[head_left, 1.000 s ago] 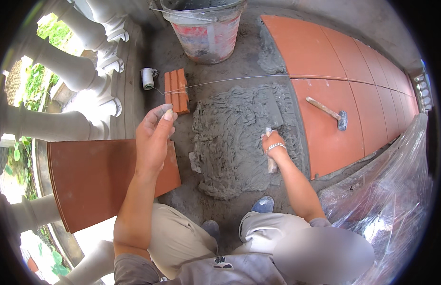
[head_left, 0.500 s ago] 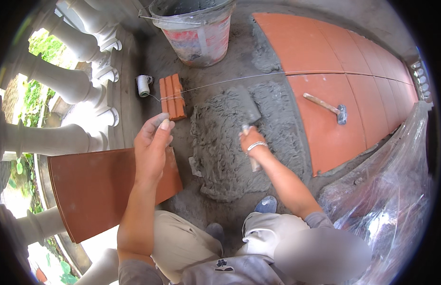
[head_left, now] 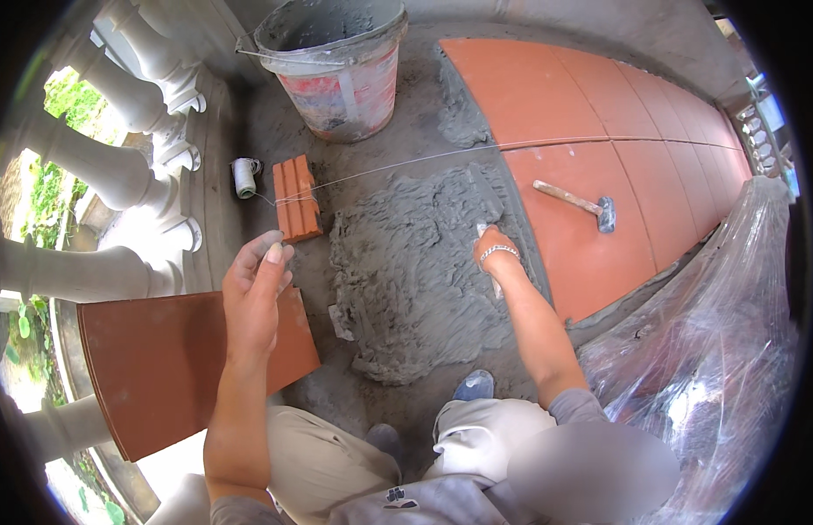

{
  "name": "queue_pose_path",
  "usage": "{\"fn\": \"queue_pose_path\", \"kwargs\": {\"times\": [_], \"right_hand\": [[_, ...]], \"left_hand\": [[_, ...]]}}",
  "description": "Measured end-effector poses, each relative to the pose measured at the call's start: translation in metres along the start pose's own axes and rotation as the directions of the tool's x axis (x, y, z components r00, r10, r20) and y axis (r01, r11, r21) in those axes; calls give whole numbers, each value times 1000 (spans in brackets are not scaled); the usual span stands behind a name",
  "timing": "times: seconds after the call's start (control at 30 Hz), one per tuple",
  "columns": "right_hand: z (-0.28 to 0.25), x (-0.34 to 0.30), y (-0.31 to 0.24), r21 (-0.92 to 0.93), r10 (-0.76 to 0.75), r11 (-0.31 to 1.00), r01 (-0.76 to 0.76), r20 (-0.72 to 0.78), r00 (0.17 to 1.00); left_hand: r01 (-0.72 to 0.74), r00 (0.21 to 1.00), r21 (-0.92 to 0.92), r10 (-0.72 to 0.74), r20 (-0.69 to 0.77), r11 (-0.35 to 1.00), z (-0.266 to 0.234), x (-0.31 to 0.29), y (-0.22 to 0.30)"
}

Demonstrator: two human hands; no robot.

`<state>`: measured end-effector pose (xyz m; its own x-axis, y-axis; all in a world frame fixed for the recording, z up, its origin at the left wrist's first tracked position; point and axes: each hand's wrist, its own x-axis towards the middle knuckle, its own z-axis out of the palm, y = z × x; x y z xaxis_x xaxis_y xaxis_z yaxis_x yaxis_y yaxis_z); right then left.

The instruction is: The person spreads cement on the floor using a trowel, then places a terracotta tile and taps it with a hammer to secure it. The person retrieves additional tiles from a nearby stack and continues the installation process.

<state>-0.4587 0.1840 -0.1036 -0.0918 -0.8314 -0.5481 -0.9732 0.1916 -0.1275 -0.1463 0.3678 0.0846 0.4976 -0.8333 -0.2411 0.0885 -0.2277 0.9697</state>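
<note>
A trowel (head_left: 487, 197) is gripped by its handle in my right hand (head_left: 496, 247), which wears a bracelet. Its mortar-smeared blade lies at the far right part of a rough grey mortar bed (head_left: 406, 271), near the edge of the laid tiles. My left hand (head_left: 256, 284) hovers with fingers loosely curled and somewhat apart, and nothing shows in it. Below that hand and partly hidden by its forearm are large loose terracotta tiles (head_left: 157, 359). Just beyond its fingertips stands a grooved orange brick (head_left: 296, 197) with string wound round it.
A taut string (head_left: 406, 164) crosses above the mortar from the brick. By the brick sits a string spool (head_left: 245, 178). A mortar-stained bucket (head_left: 341, 92) stands far back. On the laid tiles (head_left: 590, 271) rests a hammer (head_left: 573, 199). Plastic sheeting (head_left: 695, 350) lies right, balusters (head_left: 118, 166) left.
My right hand has swept the trowel rightward over the mortar, closer to the laid tiles. My left hand keeps nearly the same pose. The whole view has shifted slightly.
</note>
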Motion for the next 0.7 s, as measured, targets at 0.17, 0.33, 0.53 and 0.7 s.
{"fn": "queue_pose_path", "kwargs": {"times": [0.17, 0.33, 0.53, 0.7], "right_hand": [[-13, 5, 33, 323, -123, 931, 171, -162, 979], [-41, 38, 32, 435, -148, 877, 206, -164, 975], [-125, 92, -25, 711, -88, 703, 11, 72, 994], [-129, 118, -60, 90, -212, 976, 198, 179, 961]], "left_hand": [[-9, 1000, 0, 9, -2, 1000, -3, -19, 12], [-46, 999, 6, 46, -19, 999, -1, -32, 22], [-70, 998, 25, 70, 2, 997, 9, -35, 25], [-40, 998, 27, 41, -48, 999, 3, -39, 24]]}}
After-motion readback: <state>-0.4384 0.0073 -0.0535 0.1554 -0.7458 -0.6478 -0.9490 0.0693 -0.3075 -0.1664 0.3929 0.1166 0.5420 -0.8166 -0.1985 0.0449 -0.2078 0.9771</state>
